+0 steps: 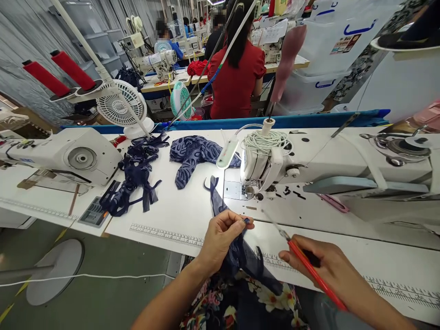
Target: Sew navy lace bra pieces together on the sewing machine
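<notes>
1. Several dark pieces lie in a heap (135,172) on the tabletop (178,206), beside the left sewing machine (82,156). From where I stand, I cannot tell whether they are finished or waiting.
2. One patterned cloth (192,153) lies bunched farther back, near the middle. No hand touches it, so I judge it is not being worked on now.
3. Navy cloth (245,259) hangs over the tabletop edge toward the person's lap. The left hand (220,233) is closed in a pinch, holding a small bit of it between thumb and fingers. This piece, I judge, is partly done.
4. At the right sewing machine (256,167), I see no cloth under the needle. Small dark scraps (292,191) lie there, so some trimming is probably done.
5. The right hand (330,261) curls around a red-handled tool (318,275). Its thin metal end is blurred and apart from the navy cloth, so the tool's part seems not complete.
</notes>
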A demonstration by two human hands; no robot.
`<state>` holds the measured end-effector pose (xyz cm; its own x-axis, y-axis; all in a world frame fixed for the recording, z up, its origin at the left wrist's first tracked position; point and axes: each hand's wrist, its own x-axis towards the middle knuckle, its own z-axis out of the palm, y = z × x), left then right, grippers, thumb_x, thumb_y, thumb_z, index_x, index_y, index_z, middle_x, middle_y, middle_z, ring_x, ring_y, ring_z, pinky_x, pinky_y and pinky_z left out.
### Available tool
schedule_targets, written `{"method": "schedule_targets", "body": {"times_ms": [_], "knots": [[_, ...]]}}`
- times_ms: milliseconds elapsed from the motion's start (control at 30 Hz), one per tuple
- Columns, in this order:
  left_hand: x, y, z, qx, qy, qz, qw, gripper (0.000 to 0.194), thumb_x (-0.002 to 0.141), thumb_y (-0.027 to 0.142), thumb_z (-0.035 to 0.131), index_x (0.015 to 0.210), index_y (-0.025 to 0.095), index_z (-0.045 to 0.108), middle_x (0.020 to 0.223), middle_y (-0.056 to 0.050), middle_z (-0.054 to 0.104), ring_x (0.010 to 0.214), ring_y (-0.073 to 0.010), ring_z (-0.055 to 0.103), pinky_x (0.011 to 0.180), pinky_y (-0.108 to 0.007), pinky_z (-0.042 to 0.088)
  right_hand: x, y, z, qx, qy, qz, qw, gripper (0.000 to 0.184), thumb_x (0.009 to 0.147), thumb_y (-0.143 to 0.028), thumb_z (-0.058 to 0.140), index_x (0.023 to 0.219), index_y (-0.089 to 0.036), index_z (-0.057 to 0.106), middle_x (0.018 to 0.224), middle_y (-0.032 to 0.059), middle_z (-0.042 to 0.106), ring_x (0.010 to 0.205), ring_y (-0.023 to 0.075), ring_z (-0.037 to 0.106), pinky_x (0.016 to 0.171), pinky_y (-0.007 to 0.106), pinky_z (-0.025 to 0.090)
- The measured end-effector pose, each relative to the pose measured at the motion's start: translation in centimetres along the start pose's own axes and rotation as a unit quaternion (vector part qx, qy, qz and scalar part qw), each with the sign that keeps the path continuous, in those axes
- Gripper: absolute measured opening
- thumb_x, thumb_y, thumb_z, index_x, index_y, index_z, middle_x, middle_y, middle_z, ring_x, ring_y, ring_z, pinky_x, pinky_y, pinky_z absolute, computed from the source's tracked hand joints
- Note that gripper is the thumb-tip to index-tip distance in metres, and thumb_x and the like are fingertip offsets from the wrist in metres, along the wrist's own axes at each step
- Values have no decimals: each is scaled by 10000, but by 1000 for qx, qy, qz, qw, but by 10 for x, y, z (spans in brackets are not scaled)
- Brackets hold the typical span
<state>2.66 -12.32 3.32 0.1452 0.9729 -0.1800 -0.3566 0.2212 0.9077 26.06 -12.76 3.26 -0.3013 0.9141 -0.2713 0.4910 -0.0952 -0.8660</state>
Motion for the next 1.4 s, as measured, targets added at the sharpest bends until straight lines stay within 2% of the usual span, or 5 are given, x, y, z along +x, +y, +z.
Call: {"method": "schedule_targets", "body": {"times_ms": [200,367,700,933,1400], "knots": [[3,-8,11,91,-21,115,989,264,943,449,548,878,198,499,1012,-50,600,948,-177,636,897,-323,479,-2,-15,40,136,22,-28,990,322,708,-440,774,896,-241,605,900,47,653,772,208,607,648,288,508],[3,-12,18,102,-43,71,991,273,933,472,545,888,217,457,776,25,485,618,-89,497,589,-219,435,2,-32,87,210,95,-41,972,317,759,-448,724,752,-237,487,701,-21,526,625,146,490,562,255,446],[-14,-9,-1,-43,-74,-2,996,374,783,269,772,1045,215,512,818,28,512,753,-90,490,701,-199,402,-17,-7,53,164,84,-68,980,230,821,-413,662,770,-244,513,773,6,541,681,160,527,615,269,453],[-26,-24,7,22,-5,-6,1000,513,695,280,829,1108,198,535,699,71,521,664,-81,496,680,-216,413,-18,-15,66,180,143,-44,972,306,726,-447,743,756,-239,519,838,21,608,755,178,577,638,266,485],[-47,-16,-18,65,-91,-38,993,563,763,356,787,1246,195,547,892,-6,591,761,-117,530,673,-239,417,-37,-23,71,55,83,-61,993,275,829,-454,635,776,-238,474,778,-7,561,663,139,497,579,264,425]]}}
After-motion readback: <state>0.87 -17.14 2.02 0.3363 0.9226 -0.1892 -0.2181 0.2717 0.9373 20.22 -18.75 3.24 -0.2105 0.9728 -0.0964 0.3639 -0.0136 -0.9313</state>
